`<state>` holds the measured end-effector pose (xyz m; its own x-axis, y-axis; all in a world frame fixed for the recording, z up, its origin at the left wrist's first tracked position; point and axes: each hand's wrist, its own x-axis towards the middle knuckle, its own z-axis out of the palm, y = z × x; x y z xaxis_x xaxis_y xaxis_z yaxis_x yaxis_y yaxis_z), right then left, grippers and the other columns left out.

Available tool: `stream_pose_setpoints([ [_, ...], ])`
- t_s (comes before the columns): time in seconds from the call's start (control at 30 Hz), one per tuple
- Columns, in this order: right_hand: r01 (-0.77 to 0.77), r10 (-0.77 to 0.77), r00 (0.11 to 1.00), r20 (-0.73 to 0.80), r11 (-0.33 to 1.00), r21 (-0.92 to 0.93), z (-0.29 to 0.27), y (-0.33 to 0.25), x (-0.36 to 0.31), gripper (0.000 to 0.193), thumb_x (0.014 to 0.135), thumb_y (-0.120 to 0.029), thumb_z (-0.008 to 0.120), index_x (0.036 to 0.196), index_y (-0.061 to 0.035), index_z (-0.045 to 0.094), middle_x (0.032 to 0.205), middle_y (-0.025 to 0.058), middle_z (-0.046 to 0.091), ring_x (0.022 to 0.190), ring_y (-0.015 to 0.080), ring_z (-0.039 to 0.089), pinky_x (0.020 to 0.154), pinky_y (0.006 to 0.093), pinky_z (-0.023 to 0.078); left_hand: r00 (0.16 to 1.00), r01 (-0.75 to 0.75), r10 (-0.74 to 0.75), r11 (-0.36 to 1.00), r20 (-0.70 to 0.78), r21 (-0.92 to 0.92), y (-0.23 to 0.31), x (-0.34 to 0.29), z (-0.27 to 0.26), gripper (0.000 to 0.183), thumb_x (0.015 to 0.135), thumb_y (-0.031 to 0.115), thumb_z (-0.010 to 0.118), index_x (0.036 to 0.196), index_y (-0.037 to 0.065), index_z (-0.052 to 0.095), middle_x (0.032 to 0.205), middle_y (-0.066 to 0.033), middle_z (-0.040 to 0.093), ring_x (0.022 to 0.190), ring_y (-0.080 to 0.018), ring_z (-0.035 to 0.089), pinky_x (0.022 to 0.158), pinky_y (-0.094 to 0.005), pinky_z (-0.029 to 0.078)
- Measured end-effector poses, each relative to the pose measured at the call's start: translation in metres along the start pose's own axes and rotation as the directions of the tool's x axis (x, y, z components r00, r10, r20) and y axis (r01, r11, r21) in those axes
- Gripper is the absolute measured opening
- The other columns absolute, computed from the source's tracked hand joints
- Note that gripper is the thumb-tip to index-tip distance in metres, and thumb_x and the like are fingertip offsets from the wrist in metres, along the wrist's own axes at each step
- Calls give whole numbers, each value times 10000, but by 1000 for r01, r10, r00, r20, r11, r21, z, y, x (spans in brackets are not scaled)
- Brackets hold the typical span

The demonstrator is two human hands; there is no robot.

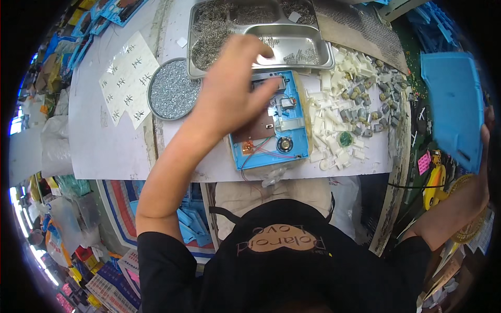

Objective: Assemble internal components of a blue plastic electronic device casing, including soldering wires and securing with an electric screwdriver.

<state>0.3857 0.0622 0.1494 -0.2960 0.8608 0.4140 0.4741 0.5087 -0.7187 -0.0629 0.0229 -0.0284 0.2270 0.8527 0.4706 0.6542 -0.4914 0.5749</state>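
Note:
A blue plastic housing point(300, 112) lies on the table in front of me. Inside it are a brown circuit board point(255, 129), a small round speaker point(285, 144) and thin red and green wires. My left hand point(232, 86), slightly blurred, hovers over the housing's upper left part and the near edge of a metal tray point(287, 36). Thumb and index finger are spread, with nothing visible between them. Far to the right, my right hand point(486, 133) grips the edge of a flat blue plastic panel point(451, 99), raised beside the table; most of its fingers are hidden.
The tray's compartments hold many small metal springs point(211, 44). A round dish of small grey metal parts point(175, 88) stands left, beside a sheet with dark marks point(130, 78). White plastic pieces point(326, 115) and grey-and-tan blocks point(365, 99) are heaped right of the housing.

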Motion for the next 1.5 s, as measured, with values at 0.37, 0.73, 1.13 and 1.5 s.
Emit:
stream_pose_setpoints([
  [0.37, -321, 255, 941, 224, 456, 830, 203, 17, 66, 540, 1074, -368, 460, 1436, 31, 499, 1295, 209, 651, 1105, 260, 672, 963, 374, 543, 868, 495, -381, 713, 318, -497, 41, -2, -114, 439, 953, 218, 749, 1291, -32, 623, 1134, -128, 733, 981, -220, 728, 894, -338, 571],
  [0.73, -541, 423, 822, 381, 787, 295, 275, -13, -107, 619, 981, -95, 681, 1522, -9, 394, 705, 65, 617, 605, 150, 599, 587, 285, 464, 834, 543, -534, 745, 140, -387, 45, -101, -8, 806, 900, 187, 785, 1522, -90, 354, 953, -132, 709, 752, -176, 682, 675, -322, 560],
  [1.13, -215, 181, 882, 435, 976, 29, 285, 16, -104, 516, 994, -193, 647, 1476, -108, 484, 629, 119, 610, 565, 316, 625, 560, 390, 458, 829, 542, -533, 841, 170, -6, 42, -111, -7, 909, 882, 244, 772, 1567, -96, 281, 627, -81, 587, 523, -233, 617, 520, -354, 496],
  [1.5, -300, 239, 701, 672, 953, -26, 267, 8, -76, 539, 983, -224, 661, 1500, -194, 512, 712, 169, 664, 651, 362, 665, 613, 442, 498, 797, 597, -598, 801, 88, 38, 60, -127, -2, 707, 953, 137, 696, 1556, -49, 377, 641, -45, 501, 550, -144, 508, 538, -297, 432],
])
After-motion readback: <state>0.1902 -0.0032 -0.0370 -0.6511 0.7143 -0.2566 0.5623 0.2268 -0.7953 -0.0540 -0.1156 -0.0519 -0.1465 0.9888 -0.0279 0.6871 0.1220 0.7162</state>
